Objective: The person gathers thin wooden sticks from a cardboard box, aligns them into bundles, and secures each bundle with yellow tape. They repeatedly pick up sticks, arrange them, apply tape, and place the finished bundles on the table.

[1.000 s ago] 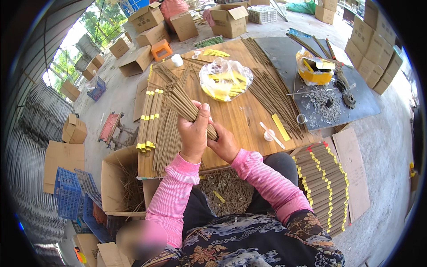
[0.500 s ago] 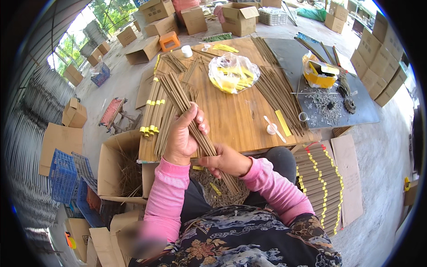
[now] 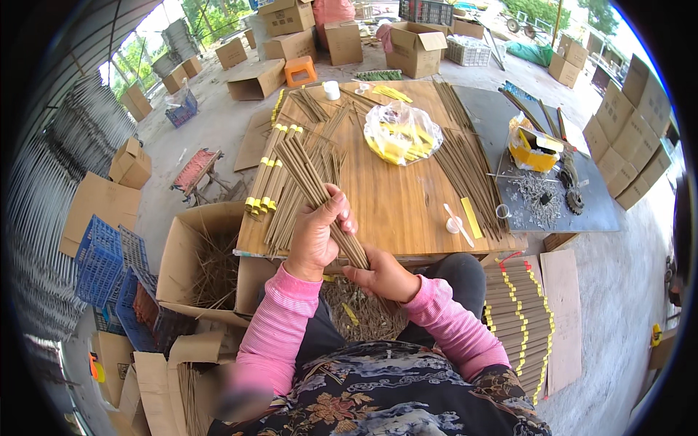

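Observation:
A bundle of thin brown incense sticks point(image 3: 304, 173) slants between my two hands, its upper end over the left part of the wooden table point(image 3: 378, 211). My left hand point(image 3: 320, 231) is wrapped round the middle of the bundle, thumb on top. Lower down, my right hand point(image 3: 385, 273) closes round its near end, which is mostly hidden by the fingers. Loose brown sticks point(image 3: 291, 218) lie on the table just beyond my left hand. Beside them are bundles banded with yellow paper point(image 3: 265, 178).
A plastic bag of yellow strips point(image 3: 402, 138) sits mid-table, with more sticks point(image 3: 469, 178) to its right. The grey board point(image 3: 596, 196) holds a yellow box point(image 3: 534, 150). An open carton point(image 3: 196, 218) stands left of my legs. Banded bundles point(image 3: 520, 320) lie at the lower right.
The view has shifted, so the table sits lower and further right. My right hand has gone from the sticks' lower part to closer round their end; my left keeps its grip.

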The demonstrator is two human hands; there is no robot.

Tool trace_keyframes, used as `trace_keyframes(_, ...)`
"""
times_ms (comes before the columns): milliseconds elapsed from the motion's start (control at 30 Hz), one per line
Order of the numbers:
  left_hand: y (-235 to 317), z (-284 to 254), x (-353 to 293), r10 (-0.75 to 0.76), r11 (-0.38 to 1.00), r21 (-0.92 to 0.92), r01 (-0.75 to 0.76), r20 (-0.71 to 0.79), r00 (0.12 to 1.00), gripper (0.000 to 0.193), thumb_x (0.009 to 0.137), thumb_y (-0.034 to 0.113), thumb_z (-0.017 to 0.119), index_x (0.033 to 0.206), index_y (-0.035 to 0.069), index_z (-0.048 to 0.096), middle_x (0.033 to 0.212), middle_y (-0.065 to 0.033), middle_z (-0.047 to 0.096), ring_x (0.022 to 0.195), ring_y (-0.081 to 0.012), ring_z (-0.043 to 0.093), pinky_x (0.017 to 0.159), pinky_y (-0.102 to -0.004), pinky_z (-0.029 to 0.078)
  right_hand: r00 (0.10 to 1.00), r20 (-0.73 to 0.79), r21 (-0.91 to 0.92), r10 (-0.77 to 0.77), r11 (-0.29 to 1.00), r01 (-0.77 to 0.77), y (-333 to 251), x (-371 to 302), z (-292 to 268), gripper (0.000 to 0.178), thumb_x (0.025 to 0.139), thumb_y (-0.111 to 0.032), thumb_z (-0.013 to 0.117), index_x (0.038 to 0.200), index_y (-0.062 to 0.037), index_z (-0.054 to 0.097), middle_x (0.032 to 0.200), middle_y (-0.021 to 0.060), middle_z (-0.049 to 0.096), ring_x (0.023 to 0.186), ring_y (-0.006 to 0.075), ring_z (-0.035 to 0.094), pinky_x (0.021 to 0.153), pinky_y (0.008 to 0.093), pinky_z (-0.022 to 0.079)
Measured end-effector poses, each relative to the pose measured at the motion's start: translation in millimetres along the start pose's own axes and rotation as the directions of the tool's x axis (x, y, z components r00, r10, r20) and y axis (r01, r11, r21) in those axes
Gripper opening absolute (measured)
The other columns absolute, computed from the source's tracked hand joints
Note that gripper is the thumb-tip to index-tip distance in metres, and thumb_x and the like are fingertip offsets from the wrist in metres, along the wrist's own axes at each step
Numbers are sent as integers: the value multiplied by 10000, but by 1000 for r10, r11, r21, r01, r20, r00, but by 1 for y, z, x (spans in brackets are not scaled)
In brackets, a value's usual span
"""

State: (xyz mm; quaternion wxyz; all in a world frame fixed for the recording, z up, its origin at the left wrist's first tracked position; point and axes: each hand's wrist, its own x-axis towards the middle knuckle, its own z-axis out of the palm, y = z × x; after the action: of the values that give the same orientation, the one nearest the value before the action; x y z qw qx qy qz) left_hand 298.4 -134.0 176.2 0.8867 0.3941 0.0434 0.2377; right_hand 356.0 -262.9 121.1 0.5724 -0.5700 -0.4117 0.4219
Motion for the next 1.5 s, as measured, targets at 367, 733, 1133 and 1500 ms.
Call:
trace_keyframes(367,17,10,1,577,643,539,-544,127,807,557,881,181,532,1333,83,220,963,-54,515,827,-113,495,753,-239,422,984,161,186,74,977,-104,2,-8,0,224,858,-215,572,731,-41,509,518,-11,471,412,70,448,403,209,369)
trace_keyframes(733,31,4,-16,560,-187,938,-293,347,752,275,863,121,538,1124,38,560,633,-113,557,512,-190,526,487,-294,420,995,8,101,102,990,-103,9,-15,2,205,843,-179,584,746,-36,473,534,-24,440,405,56,418,378,207,360)
trace_keyframes(1133,85,-11,-17,507,490,799,-348,63,859,75,873,118,514,892,53,482,728,16,500,596,-29,453,492,-146,341,986,62,9,155,988,-156,-1,-17,-2,177,818,-152,610,851,-7,516,585,-22,476,418,47,418,384,201,360)
trace_keyframes(1500,273,-93,-102,861,185,922,-340,14,509,128,864,112,530,947,20,499,682,-15,507,564,-55,426,501,-172,330,983,77,32,168,985,-171,15,-6,-5,165,817,-142,607,799,-5,516,569,-16,471,414,58,432,381,208,362)
